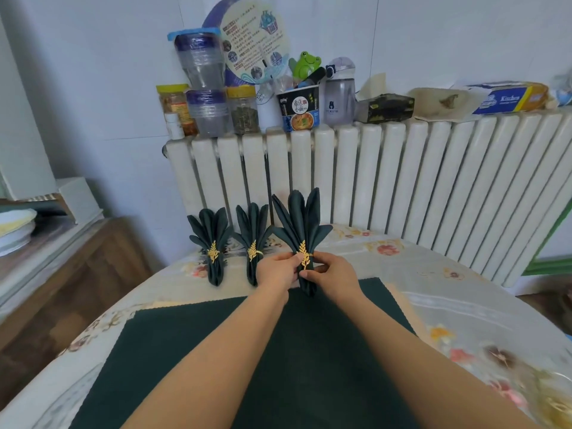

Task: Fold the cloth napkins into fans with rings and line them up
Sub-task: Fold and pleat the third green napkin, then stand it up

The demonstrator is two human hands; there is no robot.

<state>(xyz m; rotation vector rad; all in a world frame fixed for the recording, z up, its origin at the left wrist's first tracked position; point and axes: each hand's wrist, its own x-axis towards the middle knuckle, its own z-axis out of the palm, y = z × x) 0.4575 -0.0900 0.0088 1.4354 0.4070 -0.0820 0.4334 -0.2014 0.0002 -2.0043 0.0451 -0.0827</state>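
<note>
Head view. Round table with a floral cloth (433, 308); a radiator (402, 181) stands just behind its far edge.

Three dark green fan-folded napkins stand in a row near the far edge, pleats spread upward, each cinched low down by a gold leaf ring. Left fan (212, 243), with its ring (213, 251), stands free nearest the table's far left edge. Middle fan (253, 236), with its ring (253, 250), stands just beside it, apart from the hands as far as can be seen. Right fan (301, 230) is the tallest in frame and sits slightly nearer the person than the other two.

Left hand (277, 270) pinches the right fan at the waist from the left, thumb curled against the cloth beside the third ring (305, 254). Right hand (335, 275) grips the same fan from the right, fingers curled round the bundle just below the ring. Whether the fan's base touches the table cannot be told; the hands cover it.

A flat dark green napkin (192, 351) lies spread across the near middle of the table, under both forearms.

The radiator top carries jars (210, 113), an instant noodle cup (300, 109), a bottle (339, 97) and a tissue box (385, 108).
</note>
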